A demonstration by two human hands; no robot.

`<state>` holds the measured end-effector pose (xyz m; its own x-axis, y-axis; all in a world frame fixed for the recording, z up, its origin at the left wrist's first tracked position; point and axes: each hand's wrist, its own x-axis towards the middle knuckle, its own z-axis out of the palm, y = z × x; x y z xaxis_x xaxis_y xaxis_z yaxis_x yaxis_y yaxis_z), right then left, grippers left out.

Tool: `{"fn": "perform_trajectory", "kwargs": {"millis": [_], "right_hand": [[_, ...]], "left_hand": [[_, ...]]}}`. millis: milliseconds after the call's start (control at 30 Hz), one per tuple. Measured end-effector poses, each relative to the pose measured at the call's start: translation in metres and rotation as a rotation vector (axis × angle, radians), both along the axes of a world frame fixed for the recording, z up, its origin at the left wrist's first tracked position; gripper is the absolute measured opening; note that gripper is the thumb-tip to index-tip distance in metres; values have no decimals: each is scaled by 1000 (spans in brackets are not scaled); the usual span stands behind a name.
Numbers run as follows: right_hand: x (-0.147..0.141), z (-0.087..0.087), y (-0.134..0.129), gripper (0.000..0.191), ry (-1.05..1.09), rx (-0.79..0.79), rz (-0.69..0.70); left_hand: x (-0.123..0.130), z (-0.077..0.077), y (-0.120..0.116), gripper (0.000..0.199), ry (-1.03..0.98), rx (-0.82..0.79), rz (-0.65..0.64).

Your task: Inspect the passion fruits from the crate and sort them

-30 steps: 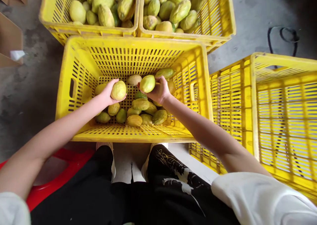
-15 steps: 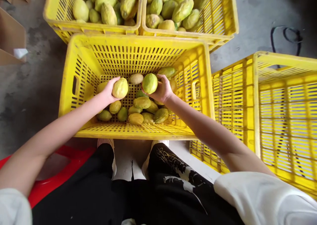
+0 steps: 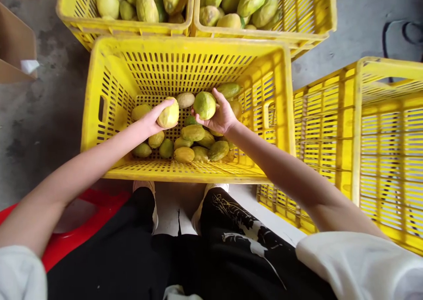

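My left hand (image 3: 156, 116) is closed around a pale yellow papaya-like fruit (image 3: 168, 115). To its right, my right hand (image 3: 224, 116) grips a greener papaya-like fruit (image 3: 204, 105) from beneath and the side, with the thumb along its edge. Both hands are above the inside of a yellow slatted crate (image 3: 188, 175). Several more yellow and green fruits lie on its floor, among them a yellow one (image 3: 184, 154) near the front and a tan one (image 3: 185, 100) between and behind my hands.
Two yellow crates (image 3: 125, 27) (image 3: 257, 32) full of similar fruit stand against the far side. Another yellow crate (image 3: 356, 128) is at the right. A red plastic stool (image 3: 68, 240) is beside my left leg. Cardboard boxes (image 3: 16, 40) and a dark cable (image 3: 385, 40) lie farther out.
Both held fruits have shifted slightly right in the view, and the left one has turned a little in my hand. My right hand now shows more of its palm. The view has shifted slightly.
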<state>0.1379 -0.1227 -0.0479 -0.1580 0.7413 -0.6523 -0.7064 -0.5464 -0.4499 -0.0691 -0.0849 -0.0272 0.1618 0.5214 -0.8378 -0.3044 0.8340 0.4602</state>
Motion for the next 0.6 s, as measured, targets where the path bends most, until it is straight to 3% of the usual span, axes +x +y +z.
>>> {"fn": "perform_trajectory", "kwargs": {"millis": [167,333,600], "right_hand": [[-3,-1,-2,34,2,12,29],[0,-11,1,31,-57,39,17],[1,-13,-1,31,-78,88,51]], "left_hand": [[2,-1,0,14,34,41,15],[-6,-10,6,22,57,60,47],[-5,-18,6,25,2,162,-150]]}}
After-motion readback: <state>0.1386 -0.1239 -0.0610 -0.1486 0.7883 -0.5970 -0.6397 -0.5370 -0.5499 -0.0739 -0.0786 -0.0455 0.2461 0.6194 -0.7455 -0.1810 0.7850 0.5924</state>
